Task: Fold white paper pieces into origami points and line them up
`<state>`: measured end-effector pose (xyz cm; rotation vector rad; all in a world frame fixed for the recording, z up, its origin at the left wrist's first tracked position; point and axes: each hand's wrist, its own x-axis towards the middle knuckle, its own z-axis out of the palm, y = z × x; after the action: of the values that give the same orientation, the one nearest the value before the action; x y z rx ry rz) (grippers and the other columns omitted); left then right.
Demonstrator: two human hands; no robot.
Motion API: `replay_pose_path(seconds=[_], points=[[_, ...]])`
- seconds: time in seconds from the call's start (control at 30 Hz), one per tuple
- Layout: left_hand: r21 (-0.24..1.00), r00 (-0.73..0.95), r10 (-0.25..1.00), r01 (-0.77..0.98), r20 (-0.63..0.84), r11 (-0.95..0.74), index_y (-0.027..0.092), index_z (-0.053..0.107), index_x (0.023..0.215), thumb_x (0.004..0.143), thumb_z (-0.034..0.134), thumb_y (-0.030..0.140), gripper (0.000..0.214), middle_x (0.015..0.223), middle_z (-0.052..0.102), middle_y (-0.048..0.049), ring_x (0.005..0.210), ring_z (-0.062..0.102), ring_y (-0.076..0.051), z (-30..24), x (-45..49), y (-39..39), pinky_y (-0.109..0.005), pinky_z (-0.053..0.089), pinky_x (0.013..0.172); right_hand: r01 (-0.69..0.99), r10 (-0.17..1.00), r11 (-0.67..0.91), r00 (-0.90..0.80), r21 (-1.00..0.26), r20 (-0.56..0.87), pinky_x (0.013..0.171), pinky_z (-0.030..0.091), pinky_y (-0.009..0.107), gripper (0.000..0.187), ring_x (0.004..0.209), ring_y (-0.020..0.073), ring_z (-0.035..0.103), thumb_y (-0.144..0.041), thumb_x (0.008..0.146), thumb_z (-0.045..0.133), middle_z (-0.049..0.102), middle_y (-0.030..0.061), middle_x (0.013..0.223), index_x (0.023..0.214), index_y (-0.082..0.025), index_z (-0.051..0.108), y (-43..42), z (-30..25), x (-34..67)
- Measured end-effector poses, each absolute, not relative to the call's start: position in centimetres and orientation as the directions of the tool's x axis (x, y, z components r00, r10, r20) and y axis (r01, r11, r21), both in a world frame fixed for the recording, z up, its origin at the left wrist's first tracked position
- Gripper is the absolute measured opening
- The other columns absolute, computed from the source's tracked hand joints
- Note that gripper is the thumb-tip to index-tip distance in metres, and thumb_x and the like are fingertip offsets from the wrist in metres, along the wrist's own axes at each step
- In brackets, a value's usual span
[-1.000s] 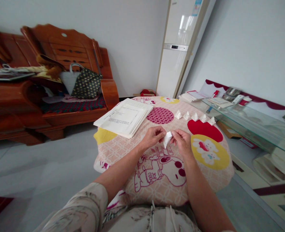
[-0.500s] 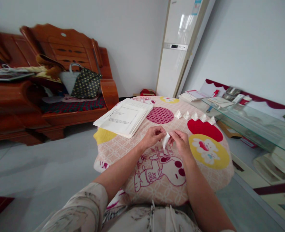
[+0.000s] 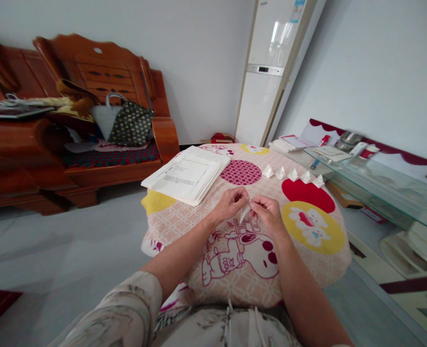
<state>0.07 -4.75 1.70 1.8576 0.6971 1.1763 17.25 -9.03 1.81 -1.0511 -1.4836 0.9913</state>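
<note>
Between my two hands is a small piece of folded white paper [image 3: 244,212], held just above the round table's patterned cloth [image 3: 184,226]. My left hand [image 3: 232,202] pinches it from the left, fingers curled. From the right, my right hand [image 3: 266,210] grips its edge between thumb and fingertips. Only a narrow strip of the paper shows, pointing down; the fingers cover the rest. Beyond my right hand, several folded white paper pieces [image 3: 293,174] with pointed tops stand in a row. Left of my hands lies a stack of printed paper sheets [image 3: 184,176].
A glass-topped cabinet [image 3: 379,185] with bowls and papers on it stands close to the table's right side. A wooden sofa [image 3: 119,168] with bags on it is at the left. Behind the table rises a tall white air conditioner [image 3: 260,96].
The folded paper has turned between my fingers, so its broad white face now shows as a thin strip. My right hand has shifted slightly left. The row and the stack stay put.
</note>
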Motion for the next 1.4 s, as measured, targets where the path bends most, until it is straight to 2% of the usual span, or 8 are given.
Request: replay_pose_path(seconds=[0.43, 0.63, 0.8, 0.97, 1.07, 1.17, 1.27, 1.4], points=[[0.758, 0.409, 0.762, 0.217, 0.501, -0.615, 0.019, 0.035, 0.06, 0.096, 0.046, 0.045, 0.045, 0.056, 0.031, 0.0058, 0.055, 0.031, -0.009, 1.5, 0.0, -4.6, -0.026, 0.024, 0.058, 0.185, 0.963, 0.255, -0.136, -0.949, 0.232, 0.042, 0.033, 0.023, 0.022, 0.043, 0.0102, 0.045, -0.036, 0.085, 0.065, 0.061, -0.0016, 0.053, 0.072, -0.019, 0.064, -9.0, 1.1, 17.2], [0.795, 0.455, 0.766, 0.181, 0.455, -0.579, 0.016, 0.053, 0.072, 0.093, 0.051, 0.046, 0.037, 0.064, 0.049, 0.0026, 0.061, 0.042, -0.011, 1.5, -0.3, -4.6, -0.025, 0.029, 0.059, 0.177, 0.967, 0.235, -0.137, -0.956, 0.213, 0.041, 0.031, 0.022, 0.023, 0.042, 0.0093, 0.043, -0.038, 0.085, 0.066, 0.059, -0.0023, 0.051, 0.073, -0.018, 0.064, -8.8, 0.9, 17.2], [0.787, 0.39, 0.792, 0.22, 0.471, -0.576, 0.017, 0.05, 0.065, 0.094, 0.05, 0.045, 0.04, 0.06, 0.046, 0.0028, 0.058, 0.041, -0.01, 1.4, -0.3, -4.4, -0.025, 0.03, 0.058, 0.133, 0.967, 0.224, -0.152, -0.965, 0.203, 0.041, 0.032, 0.022, 0.023, 0.042, 0.0095, 0.046, -0.038, 0.086, 0.067, 0.06, -0.0022, 0.051, 0.075, -0.018, 0.066, -8.7, 0.7, 17.2], [0.849, 0.28, 0.851, 0.175, 0.443, -0.499, 0.016, 0.066, 0.082, 0.098, 0.044, 0.048, 0.042, 0.079, 0.064, -0.004, 0.069, 0.056, -0.013, 0.9, -0.9, -3.1, -0.024, 0.044, 0.063, -0.053, 0.97, 0.244, 0.015, -0.968, 0.244, 0.043, 0.039, 0.023, 0.022, 0.046, 0.0127, 0.055, -0.038, 0.081, 0.073, 0.064, -0.0003, 0.055, 0.074, -0.018, 0.068, -8.5, 0.9, 17.6], [0.922, 0.212, 0.915, 0.111, 0.344, -0.372, 0.016, 0.069, 0.094, 0.095, 0.052, 0.05, 0.038, 0.096, 0.067, -0.0085, 0.084, 0.062, -0.018, 0.5, -1.0, -2.9, -0.025, 0.05, 0.066, -0.112, 0.961, 0.27, 0.093, -0.956, 0.26, 0.046, 0.044, 0.025, 0.021, 0.048, 0.0135, 0.058, -0.037, 0.08, 0.074, 0.066, 0.0008, 0.057, 0.074, -0.018, 0.069, -8.4, 1.1, 18.0], [0.997, 0.26, 0.963, -0.067, 0.065, -0.049, 0.016, 0.065, 0.104, 0.096, 0.054, 0.047, 0.034, 0.104, 0.069, -0.011, 0.086, 0.067, -0.019, 0.4, -0.6, -3.3, -0.028, 0.055, 0.071, -0.107, 0.954, 0.294, 0.1, -0.95, 0.284, 0.049, 0.046, 0.026, 0.019, 0.05, 0.0142, 0.059, -0.036, 0.08, 0.074, 0.068, 0.0014, 0.059, 0.074, -0.018, 0.071, -8.4, 1.3, 18.1], [0.934, 0.4, 0.894, -0.199, -0.2, 0.298, 0.015, 0.06, 0.103, 0.1, 0.048, 0.043, 0.031, 0.093, 0.072, -0.012, 0.076, 0.07, -0.018, 0.5, -0.1, -3.7, -0.03, 0.056, 0.071, -0.047, 0.953, 0.299, 0.059, -0.953, 0.296, 0.052, 0.048, 0.026, 0.018, 0.051, 0.0146, 0.06, -0.035, 0.079, 0.074, 0.068, 0.0015, 0.06, 0.071, -0.018, 0.071, -8.6, 1.4, 17.9], [0.852, 0.443, 0.852, -0.294, -0.279, 0.433, 0.014, 0.06, 0.096, 0.097, 0.056, 0.04, 0.026, 0.081, 0.072, -0.0094, 0.066, 0.068, -0.017, 0.5, 0.1, -3.6, -0.026, 0.054, 0.062, 0.07, 0.957, 0.291, -0.035, -0.954, 0.289, 0.053, 0.046, 0.026, 0.017, 0.054, 0.0149, 0.06, -0.034, 0.077, 0.074, 0.067, 0.001, 0.06, 0.07, -0.018, 0.072, -8.8, 1.5, 17.6]])
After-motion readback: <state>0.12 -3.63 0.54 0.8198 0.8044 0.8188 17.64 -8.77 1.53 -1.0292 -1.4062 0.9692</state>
